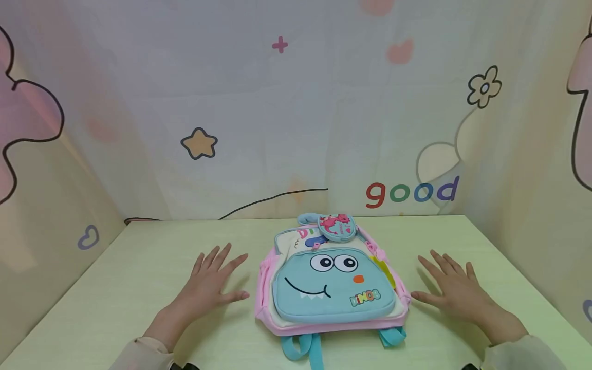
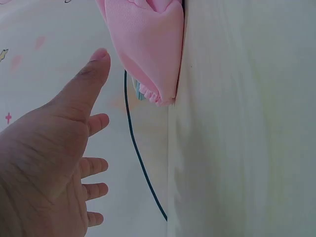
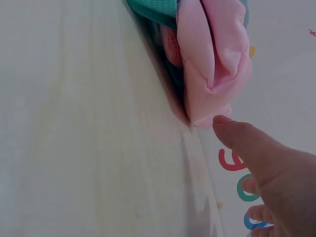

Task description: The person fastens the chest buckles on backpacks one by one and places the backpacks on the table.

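A child's backpack (image 1: 333,288) lies front side up on the table, pale blue and white with pink edges, a cartoon face and a round flap at its top. To its left hovers my left hand (image 1: 208,282), fingers spread and holding nothing. On the other side my right hand (image 1: 455,288) is spread the same way, its thumb tip close to the pink edge. In the left wrist view the pink side (image 2: 148,44) of the bag stands beyond the thumb. The right wrist view has the thumb overlapping the bag's pink corner (image 3: 212,103).
Teal straps (image 1: 298,345) stick out from under the bag toward the front of the pale table (image 1: 139,267). A printed curtain (image 1: 259,113) with a star, flowers and the word "good" hangs behind the table and along both sides.
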{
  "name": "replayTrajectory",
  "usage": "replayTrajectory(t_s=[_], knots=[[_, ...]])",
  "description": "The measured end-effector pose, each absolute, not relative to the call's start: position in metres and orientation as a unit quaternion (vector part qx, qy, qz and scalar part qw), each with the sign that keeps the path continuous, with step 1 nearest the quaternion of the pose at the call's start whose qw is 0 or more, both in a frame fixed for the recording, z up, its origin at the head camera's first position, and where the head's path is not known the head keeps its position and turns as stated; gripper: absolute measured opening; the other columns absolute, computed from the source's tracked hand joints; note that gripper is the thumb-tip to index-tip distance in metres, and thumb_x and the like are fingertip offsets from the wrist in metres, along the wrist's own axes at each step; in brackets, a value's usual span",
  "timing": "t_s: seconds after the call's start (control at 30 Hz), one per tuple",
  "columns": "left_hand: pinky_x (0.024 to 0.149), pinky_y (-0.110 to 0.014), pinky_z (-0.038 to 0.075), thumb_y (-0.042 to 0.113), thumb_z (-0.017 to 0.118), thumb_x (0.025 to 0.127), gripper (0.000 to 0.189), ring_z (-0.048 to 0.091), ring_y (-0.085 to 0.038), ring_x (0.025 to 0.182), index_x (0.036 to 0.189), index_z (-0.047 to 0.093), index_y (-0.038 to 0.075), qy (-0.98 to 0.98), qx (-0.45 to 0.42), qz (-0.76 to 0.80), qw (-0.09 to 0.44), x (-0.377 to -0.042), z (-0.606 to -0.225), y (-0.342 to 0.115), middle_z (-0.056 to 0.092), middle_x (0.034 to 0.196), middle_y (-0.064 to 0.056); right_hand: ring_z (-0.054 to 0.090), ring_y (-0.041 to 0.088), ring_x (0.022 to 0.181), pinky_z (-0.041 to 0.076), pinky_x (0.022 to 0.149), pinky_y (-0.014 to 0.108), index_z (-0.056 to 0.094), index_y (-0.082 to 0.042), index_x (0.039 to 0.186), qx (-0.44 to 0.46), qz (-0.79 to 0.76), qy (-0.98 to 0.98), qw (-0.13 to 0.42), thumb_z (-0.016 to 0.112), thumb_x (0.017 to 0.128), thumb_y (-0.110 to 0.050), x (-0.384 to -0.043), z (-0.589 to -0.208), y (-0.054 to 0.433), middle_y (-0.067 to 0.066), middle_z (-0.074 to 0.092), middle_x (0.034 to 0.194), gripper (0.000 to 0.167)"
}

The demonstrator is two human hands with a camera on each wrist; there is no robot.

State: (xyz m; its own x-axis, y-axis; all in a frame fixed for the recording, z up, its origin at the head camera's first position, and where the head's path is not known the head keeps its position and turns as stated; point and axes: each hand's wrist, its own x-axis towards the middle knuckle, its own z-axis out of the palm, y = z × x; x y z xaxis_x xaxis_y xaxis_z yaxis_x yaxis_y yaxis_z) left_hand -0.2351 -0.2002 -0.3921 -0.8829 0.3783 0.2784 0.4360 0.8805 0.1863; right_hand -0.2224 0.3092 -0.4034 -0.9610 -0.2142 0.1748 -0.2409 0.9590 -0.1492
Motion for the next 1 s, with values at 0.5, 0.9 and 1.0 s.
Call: replayTrajectory(t_s=[0.5, 0.9, 1.0], knots=[[0.108, -0.062, 0.031, 0.047, 0.073, 0.08, 0.073, 0.04, -0.043, 0.134, 0.142, 0.046, 0.018, -0.948, -0.22, -0.166, 0.158, -0.235, -0.386, -0.194, 0.043, 0.146, -0.02, 0.042, 0.053, 0.124, 0.035, 0.098, 0.069, 0.047, 0.002, 0.137, 0.139, 0.12, -0.976, 0.121, 0.062, 0.089, -0.046, -0.225, -0.392, 0.305, 0.032, 0.043, 0.14, 0.07], [0.105, -0.056, 0.04, 0.041, 0.073, 0.082, 0.068, 0.046, -0.036, 0.13, 0.14, 0.048, 0.015, -0.937, -0.209, -0.248, 0.127, -0.229, -0.376, -0.184, 0.052, 0.138, -0.013, 0.059, 0.039, 0.106, 0.053, 0.084, 0.053, 0.052, 0.0, 0.131, 0.13, 0.205, -0.964, 0.105, 0.06, 0.093, -0.037, -0.221, -0.381, 0.294, 0.025, 0.055, 0.127, 0.054], [0.104, -0.053, 0.043, 0.042, 0.073, 0.082, 0.068, 0.048, -0.032, 0.128, 0.14, 0.048, 0.015, -0.933, -0.208, -0.275, 0.101, -0.227, -0.374, -0.182, 0.051, 0.139, -0.01, 0.061, 0.035, 0.103, 0.056, 0.079, 0.047, 0.053, -0.001, 0.13, 0.136, 0.217, -0.961, 0.107, 0.062, 0.093, -0.034, -0.219, -0.379, 0.291, 0.022, 0.058, 0.124, 0.051]])
